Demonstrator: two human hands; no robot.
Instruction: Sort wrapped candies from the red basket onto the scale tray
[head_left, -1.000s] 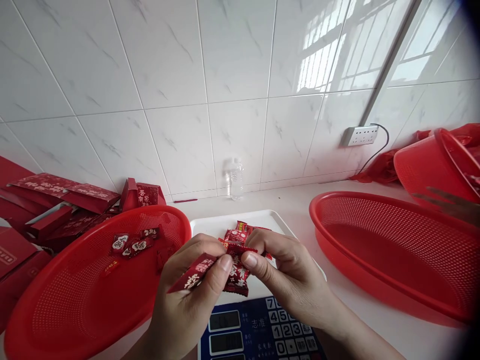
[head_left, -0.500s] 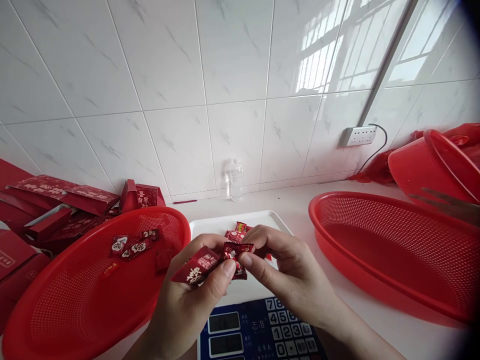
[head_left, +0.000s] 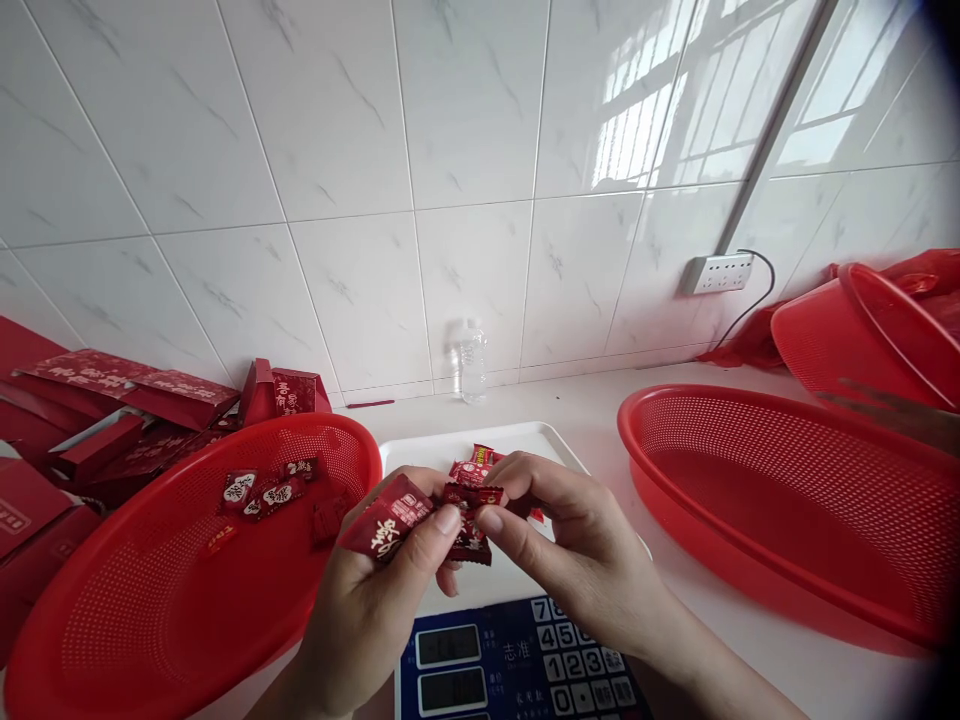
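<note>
My left hand [head_left: 375,610] is closed on a red candy packet [head_left: 386,520] pinched under its thumb. My right hand [head_left: 570,545] pinches a second red candy packet [head_left: 469,515] between thumb and forefinger, touching the first. Both hands hover over the white tray [head_left: 420,452] of a blue digital scale [head_left: 517,665]. A few more red candies [head_left: 472,465] lie on the tray behind my fingers.
A red mesh basket [head_left: 150,600] at left holds several wrapped candies [head_left: 262,490]. Another red basket [head_left: 787,500] stands at right, a third [head_left: 855,335] tilted behind it. Red gift boxes [head_left: 97,410] are piled far left. A clear bottle [head_left: 472,362] and a power strip [head_left: 716,272] are by the tiled wall.
Both hands have risen slightly and drawn together. The left packet has tilted up; the right packet sits higher between the fingertips.
</note>
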